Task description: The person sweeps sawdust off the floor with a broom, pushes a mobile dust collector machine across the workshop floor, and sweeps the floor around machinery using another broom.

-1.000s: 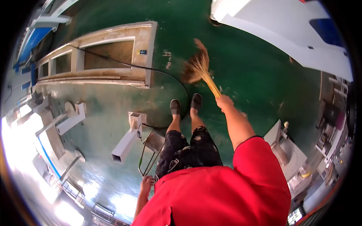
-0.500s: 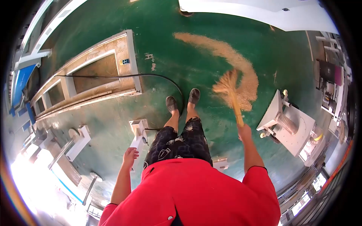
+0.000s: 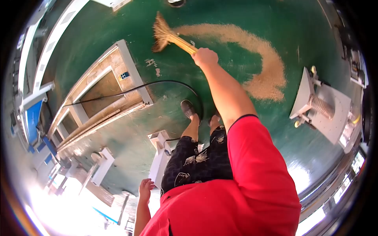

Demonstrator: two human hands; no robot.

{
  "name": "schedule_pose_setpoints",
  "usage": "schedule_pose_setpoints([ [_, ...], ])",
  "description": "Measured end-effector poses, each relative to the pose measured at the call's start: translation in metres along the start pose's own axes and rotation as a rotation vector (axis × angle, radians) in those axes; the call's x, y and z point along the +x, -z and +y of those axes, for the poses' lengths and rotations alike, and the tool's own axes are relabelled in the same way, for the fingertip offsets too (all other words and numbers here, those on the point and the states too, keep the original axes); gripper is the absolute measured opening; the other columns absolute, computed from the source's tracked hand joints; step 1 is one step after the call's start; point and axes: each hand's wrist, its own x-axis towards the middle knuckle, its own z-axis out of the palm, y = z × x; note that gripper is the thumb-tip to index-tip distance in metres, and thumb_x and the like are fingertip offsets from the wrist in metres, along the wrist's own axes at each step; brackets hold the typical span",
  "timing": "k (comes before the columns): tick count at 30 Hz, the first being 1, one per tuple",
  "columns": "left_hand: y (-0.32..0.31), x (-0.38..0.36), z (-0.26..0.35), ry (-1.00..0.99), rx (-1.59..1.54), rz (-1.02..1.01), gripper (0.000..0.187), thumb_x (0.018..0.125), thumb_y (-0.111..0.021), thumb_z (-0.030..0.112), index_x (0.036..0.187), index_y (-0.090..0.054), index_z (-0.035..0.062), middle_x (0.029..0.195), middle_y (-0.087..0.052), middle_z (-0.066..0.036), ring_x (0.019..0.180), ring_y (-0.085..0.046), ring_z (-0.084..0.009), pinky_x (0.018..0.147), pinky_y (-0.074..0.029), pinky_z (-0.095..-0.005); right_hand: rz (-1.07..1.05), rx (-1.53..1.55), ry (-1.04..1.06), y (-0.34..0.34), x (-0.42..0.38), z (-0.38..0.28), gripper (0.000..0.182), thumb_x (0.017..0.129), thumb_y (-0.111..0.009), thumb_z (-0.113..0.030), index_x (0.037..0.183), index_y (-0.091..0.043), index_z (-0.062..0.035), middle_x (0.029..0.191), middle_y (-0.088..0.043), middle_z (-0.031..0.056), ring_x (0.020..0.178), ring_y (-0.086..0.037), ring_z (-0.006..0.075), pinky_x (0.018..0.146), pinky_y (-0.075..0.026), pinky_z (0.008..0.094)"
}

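Observation:
My right hand (image 3: 205,58) is wrapped around the handle of a straw broom (image 3: 181,42). The broom reaches out ahead of me to the left, its frayed bristles fanned out over the green floor. A curved band of tan sawdust-like material (image 3: 269,69) lies to the right of the broom, its far end close to the broom head. My left hand (image 3: 145,189) hangs low by my left hip with loosely bent fingers, holding nothing. It is nearest to a white metal post (image 3: 158,159).
To the left lies a long wood-and-metal frame (image 3: 136,74). A black cable (image 3: 171,81) crosses it and curves past my feet. On the right stands a wheeled grey unit (image 3: 328,106) with a ribbed hose. White machine parts (image 3: 69,19) line the far left.
My right hand has swung forward and left with the broom, carrying its bristles from the sawdust band to the floor beyond its far left end. My left hand stays low.

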Motion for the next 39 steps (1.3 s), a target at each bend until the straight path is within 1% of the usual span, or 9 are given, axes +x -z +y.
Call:
schedule_pose_setpoints([
  [4, 0.005, -0.016, -0.011, 0.016, 0.101, -0.031, 0.029, 0.095, -0.055, 0.023, 0.115, -0.060, 0.0022, 0.094, -0.068, -0.010, 0.080, -0.066, -0.0177, 0.071, -0.050, -0.0307, -0.006, 0.025, -0.233, -0.002, 0.002, 0.141, 0.029, 0.090, -0.056, -0.030, 0.108, -0.073, -0.0140, 0.109, -0.072, 0.0083, 0.102, -0.069, 0.0271, 0.080, -0.055, 0.0397],
  [7, -0.007, -0.021, 0.007, 0.015, 0.107, -0.064, 0.028, 0.096, -0.054, 0.023, 0.115, -0.059, 0.0028, 0.096, -0.068, -0.011, 0.080, -0.066, -0.0184, 0.071, -0.050, -0.0311, 0.048, 0.089, -0.487, -0.015, -0.015, 0.296, 0.039, 0.094, -0.053, -0.040, 0.112, -0.070, -0.0101, 0.114, -0.070, 0.0108, 0.104, -0.068, 0.0305, 0.082, -0.055, 0.0440],
  [10, -0.034, -0.029, 0.037, -0.016, 0.070, -0.052, 0.028, 0.096, -0.054, 0.021, 0.116, -0.059, 0.0030, 0.097, -0.067, -0.011, 0.081, -0.065, -0.0192, 0.071, -0.050, -0.0311, 0.122, -0.026, -0.751, 0.038, -0.083, 0.395, 0.038, 0.095, -0.053, -0.039, 0.111, -0.071, -0.0084, 0.112, -0.070, 0.0129, 0.103, -0.068, 0.0309, 0.082, -0.056, 0.0426],
  [16, -0.113, -0.054, 0.070, -0.082, 0.197, -0.083, 0.028, 0.096, -0.052, 0.023, 0.115, -0.058, 0.0034, 0.095, -0.067, -0.012, 0.079, -0.066, -0.0204, 0.070, -0.052, -0.0316, 0.111, -0.074, -0.881, 0.027, -0.168, 0.591, 0.037, 0.089, -0.061, -0.039, 0.106, -0.072, -0.0081, 0.105, -0.072, 0.0132, 0.094, -0.071, 0.0323, 0.078, -0.056, 0.0445],
  [23, -0.223, -0.084, 0.117, -0.102, 0.369, -0.209, 0.027, 0.096, -0.052, 0.020, 0.116, -0.058, 0.0032, 0.095, -0.068, -0.010, 0.081, -0.065, -0.0181, 0.070, -0.050, -0.0299, 0.098, 0.084, -0.621, -0.010, -0.293, 0.607, 0.049, 0.088, -0.058, -0.050, 0.105, -0.056, -0.0041, 0.084, -0.069, 0.0201, 0.082, -0.069, 0.0370, 0.072, -0.055, 0.0491],
  [25, -0.251, -0.090, 0.136, -0.147, 0.436, -0.217, 0.027, 0.096, -0.053, 0.021, 0.116, -0.058, 0.0034, 0.095, -0.068, -0.010, 0.080, -0.065, -0.0183, 0.070, -0.050, -0.0303, -0.005, 0.160, -0.551, -0.016, -0.305, 0.593, 0.047, 0.089, -0.058, -0.048, 0.108, -0.055, -0.0048, 0.084, -0.069, 0.0181, 0.081, -0.069, 0.0359, 0.070, -0.055, 0.0478],
  [30, -0.301, -0.119, 0.186, -0.242, 0.492, -0.210, 0.028, 0.096, -0.052, 0.024, 0.116, -0.059, 0.0050, 0.096, -0.068, -0.010, 0.081, -0.065, -0.0187, 0.069, -0.051, -0.0311, 0.088, 0.123, -0.306, -0.069, -0.293, 0.614, 0.038, 0.091, -0.057, -0.041, 0.106, -0.057, -0.0069, 0.080, -0.069, 0.0115, 0.076, -0.070, 0.0333, 0.068, -0.055, 0.0470],
  [35, -0.323, -0.141, 0.205, -0.268, 0.529, -0.160, 0.027, 0.096, -0.052, 0.022, 0.117, -0.058, 0.0054, 0.097, -0.068, -0.010, 0.082, -0.065, -0.0191, 0.071, -0.050, -0.0310, -0.100, 0.056, -0.565, -0.042, -0.300, 0.710, 0.021, 0.088, -0.058, -0.020, 0.102, -0.065, -0.0065, 0.090, -0.073, 0.0099, 0.083, -0.072, 0.0275, 0.070, -0.056, 0.0399],
  [39, -0.331, -0.139, 0.201, -0.259, 0.585, -0.176, 0.027, 0.097, -0.052, 0.023, 0.116, -0.059, 0.0053, 0.097, -0.068, -0.010, 0.082, -0.065, -0.0180, 0.071, -0.049, -0.0303, 0.020, -0.039, -0.688, -0.027, -0.310, 0.805, 0.017, 0.089, -0.055, -0.018, 0.097, -0.068, -0.0092, 0.089, -0.073, 0.0105, 0.082, -0.072, 0.0286, 0.071, -0.056, 0.0397],
])
